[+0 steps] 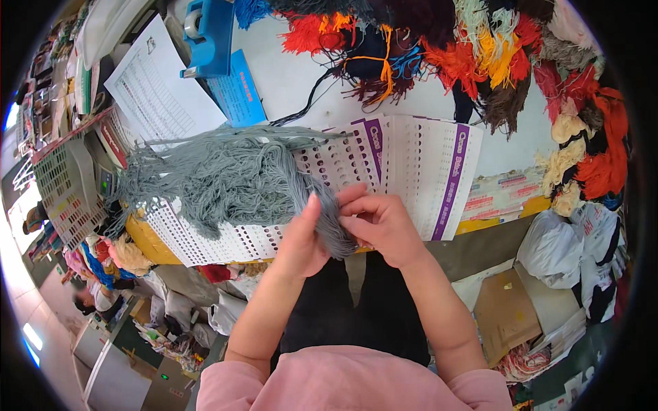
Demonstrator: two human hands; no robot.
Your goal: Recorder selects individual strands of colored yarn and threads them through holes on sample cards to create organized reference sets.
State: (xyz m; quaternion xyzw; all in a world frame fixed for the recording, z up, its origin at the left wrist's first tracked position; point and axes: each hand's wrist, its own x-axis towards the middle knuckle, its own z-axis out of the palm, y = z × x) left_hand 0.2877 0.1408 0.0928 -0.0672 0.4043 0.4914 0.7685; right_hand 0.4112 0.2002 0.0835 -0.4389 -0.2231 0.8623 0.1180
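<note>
A: Where is the grey yarn bundle [233, 178]?

B: Its near end is pinched by the left hand [301, 240] and right hand [384, 226], fingers closed; the rest trails beyond over the punched cards [411, 164].

A: Step?

B: Seemingly separating strands; next needs a fine pinch.

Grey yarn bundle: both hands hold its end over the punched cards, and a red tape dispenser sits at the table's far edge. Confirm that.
Not quite: in the head view the tape dispenser is blue. The left hand and right hand do hold the grey yarn bundle end over the punched cards.
</note>
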